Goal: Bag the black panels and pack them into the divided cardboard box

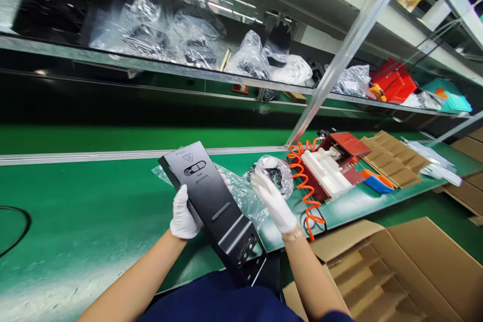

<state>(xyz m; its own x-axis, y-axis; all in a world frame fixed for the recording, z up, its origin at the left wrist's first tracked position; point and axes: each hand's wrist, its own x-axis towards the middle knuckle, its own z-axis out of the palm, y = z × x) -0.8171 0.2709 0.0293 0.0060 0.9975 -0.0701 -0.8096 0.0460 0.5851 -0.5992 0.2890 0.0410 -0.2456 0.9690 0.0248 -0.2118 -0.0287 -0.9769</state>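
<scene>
A black metal housing [215, 191], with slots, printed markings and a bent lower end full of holes, is tilted above the bench in front of me. My left hand [184, 215], in a white glove, grips its left edge; some of the fingers are hidden behind it. To the right of the housing, my right hand [273, 201] is raised with gloved fingers stretched out and holds nothing. Just behind that hand is a clear plastic bag of small black parts [277, 173]. A crumpled clear plastic sheet [245, 193] lies partly behind the housing.
An orange coiled hose [302, 176] runs beside a red-and-white machine [332, 166]. Farther right are a blue-and-orange tape roll [378, 181] and cardboard dividers [394, 158]. An open cardboard box [426, 261] stands lower right. Bagged parts [158, 30] fill the shelf above the green bench [94, 201].
</scene>
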